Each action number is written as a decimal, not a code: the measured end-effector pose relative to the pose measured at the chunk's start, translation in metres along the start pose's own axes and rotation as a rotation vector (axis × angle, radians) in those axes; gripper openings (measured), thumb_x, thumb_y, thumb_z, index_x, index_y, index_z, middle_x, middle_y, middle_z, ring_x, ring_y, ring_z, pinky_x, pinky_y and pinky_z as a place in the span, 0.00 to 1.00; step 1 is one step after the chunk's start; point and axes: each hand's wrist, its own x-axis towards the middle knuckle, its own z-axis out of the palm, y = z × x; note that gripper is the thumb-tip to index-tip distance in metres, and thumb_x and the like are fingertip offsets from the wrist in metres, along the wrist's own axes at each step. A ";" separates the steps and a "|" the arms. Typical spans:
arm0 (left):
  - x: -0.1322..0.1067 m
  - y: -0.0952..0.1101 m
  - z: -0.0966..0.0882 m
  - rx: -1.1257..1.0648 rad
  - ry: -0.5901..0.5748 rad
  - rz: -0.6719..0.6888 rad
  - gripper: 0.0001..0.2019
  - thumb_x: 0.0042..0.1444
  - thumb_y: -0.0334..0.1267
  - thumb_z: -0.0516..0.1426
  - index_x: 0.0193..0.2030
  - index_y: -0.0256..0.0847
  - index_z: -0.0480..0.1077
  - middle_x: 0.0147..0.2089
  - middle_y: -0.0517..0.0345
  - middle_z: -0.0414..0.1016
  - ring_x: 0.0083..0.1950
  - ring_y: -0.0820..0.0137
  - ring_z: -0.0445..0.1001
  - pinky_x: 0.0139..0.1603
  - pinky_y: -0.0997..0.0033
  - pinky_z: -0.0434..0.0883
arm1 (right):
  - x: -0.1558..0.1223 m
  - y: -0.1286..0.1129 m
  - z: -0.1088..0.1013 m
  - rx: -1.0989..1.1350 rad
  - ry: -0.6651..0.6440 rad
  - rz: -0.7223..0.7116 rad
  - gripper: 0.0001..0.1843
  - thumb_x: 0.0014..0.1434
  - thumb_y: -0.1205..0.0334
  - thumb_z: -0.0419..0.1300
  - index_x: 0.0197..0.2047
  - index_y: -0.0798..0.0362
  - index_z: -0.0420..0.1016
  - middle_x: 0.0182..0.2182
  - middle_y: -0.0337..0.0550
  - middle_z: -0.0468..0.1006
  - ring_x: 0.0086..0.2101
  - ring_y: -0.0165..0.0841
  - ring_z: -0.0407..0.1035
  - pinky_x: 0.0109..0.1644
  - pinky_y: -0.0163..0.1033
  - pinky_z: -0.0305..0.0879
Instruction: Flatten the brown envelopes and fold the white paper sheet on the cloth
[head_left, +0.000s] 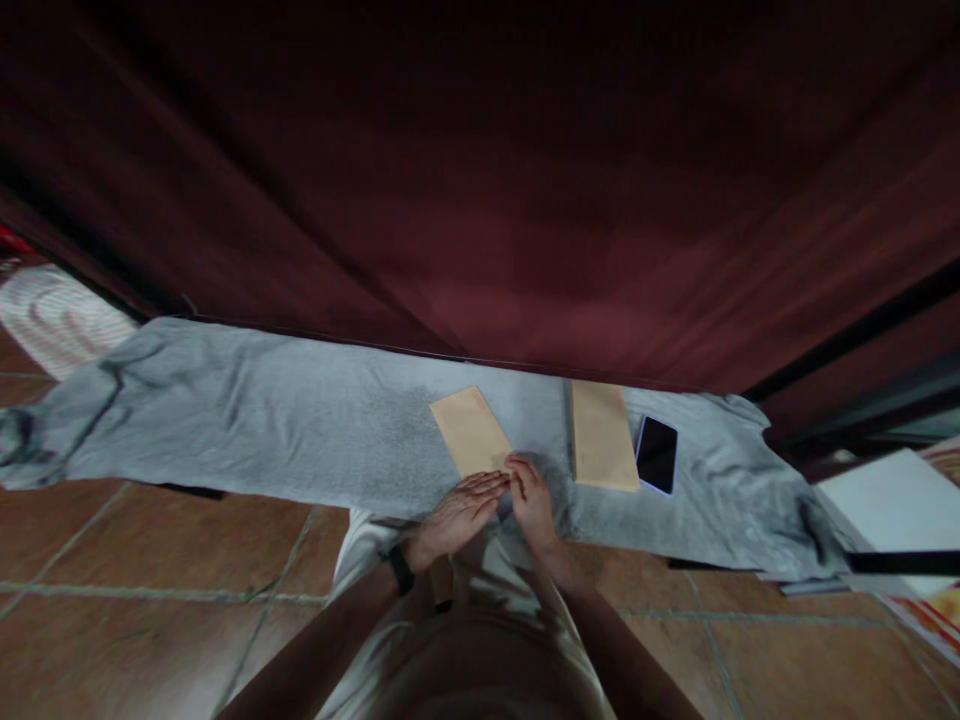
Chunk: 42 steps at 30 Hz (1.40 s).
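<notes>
A tan paper envelope lies at a slant on the grey cloth, its near end partly hidden by my hands. My left hand, with a dark band at the wrist, rests flat over that near edge, fingers stretched out. On the near right corner, my right hand has its fingers bent and closed on the envelope's edge; the exact grip is partly hidden. To the right sits a neat stack of similar tan envelopes. Just beyond the stack lies a phone with a dark screen and a pale purple edge.
The grey cloth covers a long, narrow surface against a dark red upright panel. Striped fabric is at the far left. A white flat object stands at the right. Brown floor tiles show below.
</notes>
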 end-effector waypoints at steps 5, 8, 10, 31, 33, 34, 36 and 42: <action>0.001 -0.018 -0.003 0.118 0.062 -0.140 0.27 0.75 0.43 0.39 0.77 0.43 0.55 0.78 0.53 0.57 0.78 0.69 0.55 0.78 0.58 0.53 | -0.020 -0.004 -0.010 -0.253 -0.193 -0.199 0.28 0.67 0.71 0.50 0.67 0.51 0.71 0.64 0.47 0.74 0.64 0.38 0.67 0.72 0.49 0.62; 0.015 -0.041 -0.006 0.165 0.035 -0.180 0.28 0.75 0.45 0.37 0.78 0.43 0.53 0.78 0.53 0.55 0.79 0.68 0.53 0.79 0.59 0.51 | -0.024 -0.006 -0.012 -0.314 -0.225 -0.222 0.28 0.68 0.70 0.51 0.70 0.53 0.68 0.66 0.48 0.72 0.66 0.39 0.65 0.73 0.51 0.59; 0.027 -0.060 -0.012 0.189 0.027 -0.193 0.29 0.75 0.46 0.36 0.78 0.43 0.53 0.79 0.53 0.54 0.79 0.67 0.52 0.79 0.57 0.49 | -0.024 -0.007 -0.011 -0.318 -0.236 -0.217 0.27 0.69 0.68 0.50 0.70 0.53 0.68 0.67 0.47 0.71 0.66 0.39 0.64 0.74 0.52 0.59; 0.093 -0.082 -0.020 0.370 0.077 -0.288 0.30 0.73 0.43 0.39 0.77 0.37 0.54 0.78 0.51 0.55 0.80 0.65 0.49 0.80 0.57 0.47 | -0.021 -0.010 -0.008 -0.292 -0.166 -0.246 0.25 0.68 0.71 0.52 0.65 0.53 0.71 0.62 0.49 0.77 0.63 0.39 0.68 0.72 0.50 0.61; 0.087 -0.074 -0.014 0.365 0.078 -0.271 0.30 0.73 0.43 0.39 0.77 0.36 0.53 0.78 0.50 0.55 0.80 0.65 0.49 0.80 0.58 0.46 | -0.021 -0.009 -0.007 -0.292 -0.175 -0.242 0.25 0.67 0.71 0.52 0.64 0.53 0.72 0.62 0.49 0.76 0.63 0.39 0.68 0.72 0.50 0.61; 0.085 -0.071 -0.012 0.362 0.078 -0.266 0.30 0.73 0.43 0.38 0.77 0.36 0.53 0.79 0.50 0.55 0.80 0.65 0.49 0.80 0.58 0.46 | -0.021 -0.008 -0.006 -0.291 -0.179 -0.241 0.25 0.66 0.71 0.53 0.64 0.53 0.72 0.62 0.49 0.76 0.63 0.39 0.68 0.72 0.51 0.60; 0.081 -0.064 -0.008 0.350 0.076 -0.257 0.29 0.74 0.44 0.38 0.77 0.36 0.54 0.79 0.50 0.54 0.80 0.66 0.50 0.80 0.58 0.46 | -0.021 -0.007 -0.005 -0.290 -0.188 -0.238 0.24 0.66 0.71 0.53 0.63 0.52 0.73 0.62 0.48 0.76 0.62 0.39 0.68 0.72 0.51 0.59; 0.072 -0.050 -0.002 0.303 0.063 -0.211 0.28 0.73 0.43 0.40 0.77 0.41 0.54 0.79 0.53 0.55 0.80 0.65 0.50 0.80 0.54 0.45 | -0.021 -0.007 -0.007 -0.275 -0.209 -0.219 0.22 0.65 0.71 0.53 0.60 0.52 0.75 0.59 0.47 0.78 0.61 0.38 0.68 0.73 0.49 0.57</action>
